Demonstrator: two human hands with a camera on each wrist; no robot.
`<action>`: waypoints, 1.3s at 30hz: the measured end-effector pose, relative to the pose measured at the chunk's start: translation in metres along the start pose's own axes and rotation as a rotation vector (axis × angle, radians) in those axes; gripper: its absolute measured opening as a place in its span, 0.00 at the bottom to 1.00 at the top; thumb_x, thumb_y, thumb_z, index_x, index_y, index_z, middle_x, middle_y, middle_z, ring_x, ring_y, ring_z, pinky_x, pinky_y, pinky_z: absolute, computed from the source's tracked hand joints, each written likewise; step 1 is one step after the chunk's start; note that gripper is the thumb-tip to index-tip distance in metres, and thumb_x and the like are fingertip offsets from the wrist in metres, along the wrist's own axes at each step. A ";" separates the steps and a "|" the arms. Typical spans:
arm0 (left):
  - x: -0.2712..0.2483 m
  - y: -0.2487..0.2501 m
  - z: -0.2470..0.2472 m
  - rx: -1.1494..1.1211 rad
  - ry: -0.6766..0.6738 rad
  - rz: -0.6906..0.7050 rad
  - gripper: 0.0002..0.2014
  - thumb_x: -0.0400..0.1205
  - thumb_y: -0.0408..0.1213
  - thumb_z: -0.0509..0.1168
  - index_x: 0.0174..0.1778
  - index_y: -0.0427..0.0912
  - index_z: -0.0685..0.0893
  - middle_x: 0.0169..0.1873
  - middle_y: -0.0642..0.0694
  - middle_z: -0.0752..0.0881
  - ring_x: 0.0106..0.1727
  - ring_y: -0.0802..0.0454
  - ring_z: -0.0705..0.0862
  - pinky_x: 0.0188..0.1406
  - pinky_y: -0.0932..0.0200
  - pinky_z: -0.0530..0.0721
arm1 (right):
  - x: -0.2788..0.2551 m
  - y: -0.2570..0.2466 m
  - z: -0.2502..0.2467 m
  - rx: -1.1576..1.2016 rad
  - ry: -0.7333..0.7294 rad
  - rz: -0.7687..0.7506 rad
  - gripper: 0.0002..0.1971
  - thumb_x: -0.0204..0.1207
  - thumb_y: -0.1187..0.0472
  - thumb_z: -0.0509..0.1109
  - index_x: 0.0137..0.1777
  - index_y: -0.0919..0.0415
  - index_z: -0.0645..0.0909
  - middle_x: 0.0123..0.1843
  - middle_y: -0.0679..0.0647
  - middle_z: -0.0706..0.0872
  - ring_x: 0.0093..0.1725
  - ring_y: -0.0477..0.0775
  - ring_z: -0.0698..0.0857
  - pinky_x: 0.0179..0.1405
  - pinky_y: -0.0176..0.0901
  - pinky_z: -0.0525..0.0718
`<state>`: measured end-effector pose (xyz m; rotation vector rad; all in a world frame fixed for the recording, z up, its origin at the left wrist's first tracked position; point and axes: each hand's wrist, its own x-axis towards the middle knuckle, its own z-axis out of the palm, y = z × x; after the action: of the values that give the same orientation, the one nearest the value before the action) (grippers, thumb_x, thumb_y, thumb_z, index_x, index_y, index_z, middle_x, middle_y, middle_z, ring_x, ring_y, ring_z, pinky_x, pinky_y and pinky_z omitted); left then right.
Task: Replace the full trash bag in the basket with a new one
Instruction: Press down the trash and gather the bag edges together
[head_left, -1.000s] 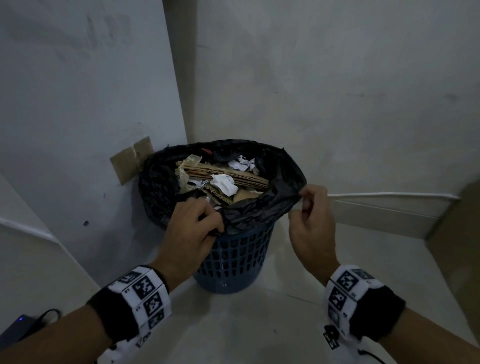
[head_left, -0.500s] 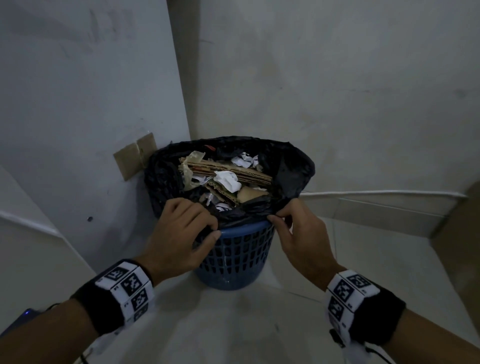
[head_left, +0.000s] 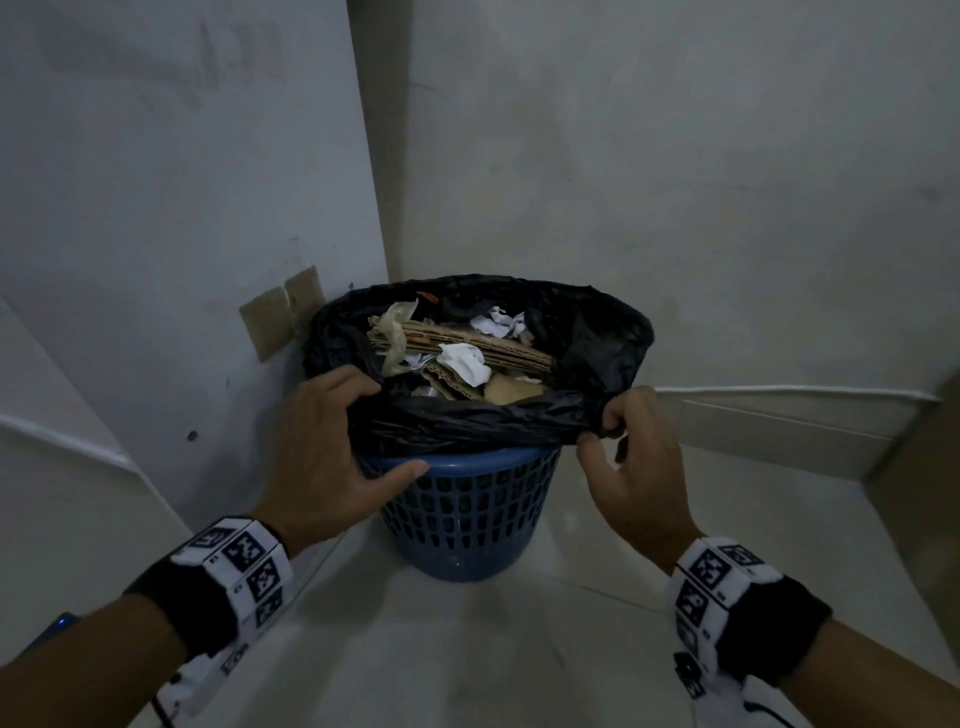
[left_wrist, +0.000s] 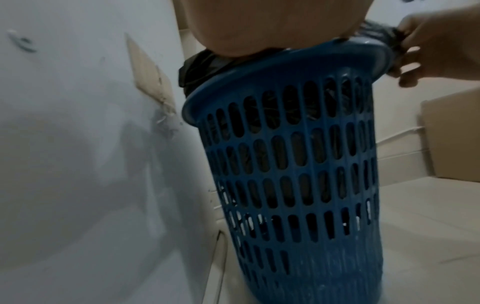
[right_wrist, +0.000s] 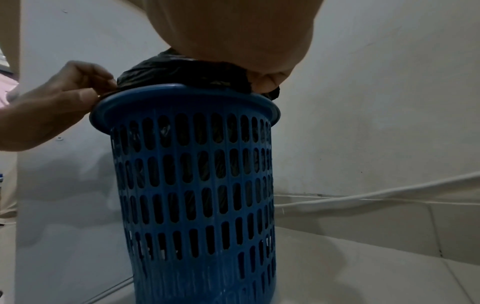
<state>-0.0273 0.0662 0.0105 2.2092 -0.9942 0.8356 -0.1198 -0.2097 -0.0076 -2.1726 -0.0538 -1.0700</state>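
Observation:
A blue slotted basket (head_left: 467, 514) (left_wrist: 285, 164) (right_wrist: 194, 174) stands on the floor in a wall corner. It holds a black trash bag (head_left: 467, 423) (left_wrist: 197, 67) (right_wrist: 182, 72) full of cardboard and crumpled paper (head_left: 462, 358). The bag's near edge is gathered above the bare blue rim. My left hand (head_left: 366, 426) (right_wrist: 78, 88) grips the bag's left near edge, with its thumb lying along the rim. On the right near edge, my right hand (head_left: 602, 434) (left_wrist: 415, 47) pinches the bag between thumb and curled fingers.
Walls close in on the left and behind. A tan plate (head_left: 280, 322) is fixed to the left wall beside the basket. A brown box (head_left: 919, 493) stands at the right and a white cable (head_left: 779, 389) runs along the back wall. A dark device with a blue light (head_left: 57, 623) lies lower left.
My right hand went to the bag's near front edge, then back to the right with the edge pinched. The left hand shifted left, thumb now stretched along the rim, which shows bare in front.

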 end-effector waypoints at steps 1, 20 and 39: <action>-0.001 -0.003 -0.001 0.007 0.003 -0.018 0.38 0.72 0.67 0.64 0.67 0.40 0.69 0.64 0.40 0.73 0.63 0.40 0.74 0.64 0.47 0.73 | 0.002 0.000 -0.001 0.025 0.020 0.009 0.08 0.72 0.62 0.64 0.41 0.54 0.66 0.38 0.50 0.68 0.33 0.51 0.69 0.31 0.38 0.66; -0.010 -0.008 0.016 -0.182 -0.006 -0.300 0.17 0.79 0.57 0.56 0.47 0.46 0.74 0.66 0.47 0.71 0.66 0.66 0.66 0.59 0.67 0.67 | 0.051 0.013 -0.011 0.447 0.463 0.749 0.24 0.78 0.72 0.63 0.73 0.56 0.68 0.54 0.58 0.81 0.43 0.46 0.82 0.40 0.36 0.79; 0.032 0.001 -0.005 -0.056 0.030 -0.644 0.13 0.83 0.48 0.64 0.38 0.44 0.76 0.29 0.51 0.78 0.33 0.52 0.78 0.27 0.61 0.69 | 0.042 0.004 -0.008 0.413 0.341 0.572 0.16 0.79 0.69 0.66 0.63 0.53 0.77 0.59 0.49 0.82 0.57 0.47 0.82 0.55 0.40 0.83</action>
<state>-0.0127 0.0553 0.0367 2.2500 -0.2410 0.5268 -0.0962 -0.2280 0.0230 -1.4805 0.4382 -0.9674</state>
